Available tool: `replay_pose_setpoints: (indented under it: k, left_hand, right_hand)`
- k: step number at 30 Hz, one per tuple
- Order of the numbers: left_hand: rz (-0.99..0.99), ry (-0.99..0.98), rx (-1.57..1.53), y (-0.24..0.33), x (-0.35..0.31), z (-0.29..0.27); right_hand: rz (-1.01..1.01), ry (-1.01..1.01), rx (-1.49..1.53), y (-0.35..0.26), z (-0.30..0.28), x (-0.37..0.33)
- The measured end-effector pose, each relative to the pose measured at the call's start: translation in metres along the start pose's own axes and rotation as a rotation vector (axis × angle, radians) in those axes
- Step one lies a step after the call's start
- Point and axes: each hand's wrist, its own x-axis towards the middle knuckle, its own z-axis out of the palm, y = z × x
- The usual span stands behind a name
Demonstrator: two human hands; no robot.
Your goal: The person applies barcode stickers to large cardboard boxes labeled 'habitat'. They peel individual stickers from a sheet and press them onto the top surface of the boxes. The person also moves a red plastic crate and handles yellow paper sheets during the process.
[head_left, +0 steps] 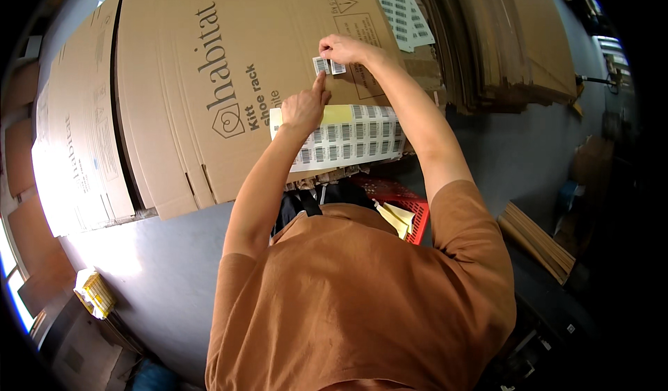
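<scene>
A large printed cardboard box lies flat before me. Two small white barcode labels sit side by side on it, the left label and the right label. My right hand pinches at the upper edge of the left label, its thumb and fingertips together. From below, the stretched index finger of my left hand touches that same label. The other left fingers are curled at the top edge of a sheet of barcode labels, partly hiding it. A yellowish strip of bare backing shows on that sheet.
More label sheets lie at the box's far right. Stacked flat cardboard stands beyond them, and another flattened carton is at left. A red plastic basket with yellowish paper is near my body. Cardboard strips rest at right.
</scene>
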Motion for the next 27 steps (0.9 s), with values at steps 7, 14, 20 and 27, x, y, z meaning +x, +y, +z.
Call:
replay_pose_setpoints:
  k: [7,14,20,27]
  left_hand:
    - [-0.016,0.006,0.005,0.003,0.002,0.003]
    - [0.045,0.014,0.023,-0.01,-0.021,0.009]
    - [0.212,0.3,-0.068,-0.078,-0.145,0.03]
    - [0.245,0.4,-0.188,-0.1,-0.163,0.035]
  right_hand:
    - [0.026,0.126,-0.042,0.0,0.011,-0.005]
    - [0.28,0.634,0.014,-0.03,0.012,-0.03]
    - [0.168,0.556,1.102,-0.071,0.09,-0.131]
    - [0.185,0.673,0.967,-0.114,0.198,-0.131]
